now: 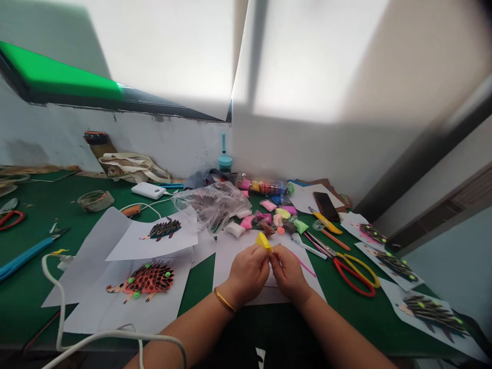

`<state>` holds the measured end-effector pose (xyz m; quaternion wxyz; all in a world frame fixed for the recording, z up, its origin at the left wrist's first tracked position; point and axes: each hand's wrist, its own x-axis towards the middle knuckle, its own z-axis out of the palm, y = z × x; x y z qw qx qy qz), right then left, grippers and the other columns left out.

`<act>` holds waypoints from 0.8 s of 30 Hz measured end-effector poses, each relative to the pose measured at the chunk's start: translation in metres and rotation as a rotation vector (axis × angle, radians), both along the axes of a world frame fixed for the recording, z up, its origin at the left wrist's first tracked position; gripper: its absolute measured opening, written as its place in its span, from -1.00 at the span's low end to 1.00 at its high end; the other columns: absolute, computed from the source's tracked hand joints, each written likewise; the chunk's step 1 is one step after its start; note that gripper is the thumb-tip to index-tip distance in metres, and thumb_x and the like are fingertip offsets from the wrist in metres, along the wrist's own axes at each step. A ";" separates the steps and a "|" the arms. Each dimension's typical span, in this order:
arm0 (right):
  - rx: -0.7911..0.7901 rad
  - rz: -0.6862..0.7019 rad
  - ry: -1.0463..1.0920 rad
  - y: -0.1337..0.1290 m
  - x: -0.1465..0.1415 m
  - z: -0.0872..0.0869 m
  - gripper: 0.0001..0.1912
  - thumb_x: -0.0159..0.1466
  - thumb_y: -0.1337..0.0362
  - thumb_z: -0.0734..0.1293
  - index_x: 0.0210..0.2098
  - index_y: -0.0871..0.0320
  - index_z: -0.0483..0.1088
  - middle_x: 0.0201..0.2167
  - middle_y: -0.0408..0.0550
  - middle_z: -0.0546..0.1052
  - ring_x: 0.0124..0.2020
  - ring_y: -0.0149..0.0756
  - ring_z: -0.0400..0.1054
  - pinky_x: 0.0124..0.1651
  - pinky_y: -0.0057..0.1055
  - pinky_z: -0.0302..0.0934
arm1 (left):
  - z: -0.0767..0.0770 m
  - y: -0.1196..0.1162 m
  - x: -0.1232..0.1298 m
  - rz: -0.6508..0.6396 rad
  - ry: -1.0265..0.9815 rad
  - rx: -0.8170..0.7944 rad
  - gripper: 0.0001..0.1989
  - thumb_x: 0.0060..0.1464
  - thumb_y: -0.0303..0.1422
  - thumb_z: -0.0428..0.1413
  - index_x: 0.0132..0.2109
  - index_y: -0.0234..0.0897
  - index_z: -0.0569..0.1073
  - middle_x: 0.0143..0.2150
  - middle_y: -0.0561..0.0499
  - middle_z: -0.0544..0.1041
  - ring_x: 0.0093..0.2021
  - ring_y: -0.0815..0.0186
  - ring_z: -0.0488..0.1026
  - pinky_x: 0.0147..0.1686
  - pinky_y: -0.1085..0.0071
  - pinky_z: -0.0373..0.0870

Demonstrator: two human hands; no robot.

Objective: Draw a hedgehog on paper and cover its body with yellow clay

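Five spiny, hedgehog-like animal figures appear in the head view, two on papers to the person's left, a black one (165, 229) and a red one with green dots (148, 279), and three on the right: an upper one (371, 233), a middle one (394, 264) and a lower one (432, 310). All have bodies and spines and look largely made up, though whether each is complete cannot be told. The left hand (248, 274) is curled nearly closed, thumb and fingers pinching a small yellow packet (263, 241). The right hand (288, 271) meets it, also drawn in, its fingertips gripping the packet's lower edge. The packet stands up from between them, over a white sheet (226, 251) on the green table (200, 287). No animal figure shows on the visible parts of that sheet, so work there seems at an early stage; the portion under the hands is hidden. Whether the packet has been opened cannot be told. Just beyond lie colored packets, among them a pink one (247, 222) and a green one (301, 226), with a pen (309, 248) by the sheet's right side and red-and-yellow scissors (355, 277) farther right, neither in hand.
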<state>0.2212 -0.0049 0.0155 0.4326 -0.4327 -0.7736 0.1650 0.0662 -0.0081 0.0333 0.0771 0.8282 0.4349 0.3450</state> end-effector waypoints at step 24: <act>-0.088 -0.023 -0.009 0.008 -0.004 0.005 -0.84 0.33 0.27 0.14 -0.39 0.09 0.25 -0.47 -0.14 0.42 -0.41 -0.29 0.31 -0.33 -0.37 0.17 | 0.000 0.003 -0.002 0.069 0.120 0.012 -0.84 0.26 -0.41 -0.10 -0.28 -0.23 0.33 -0.36 -0.01 0.44 -0.36 0.24 0.37 -0.39 0.34 0.17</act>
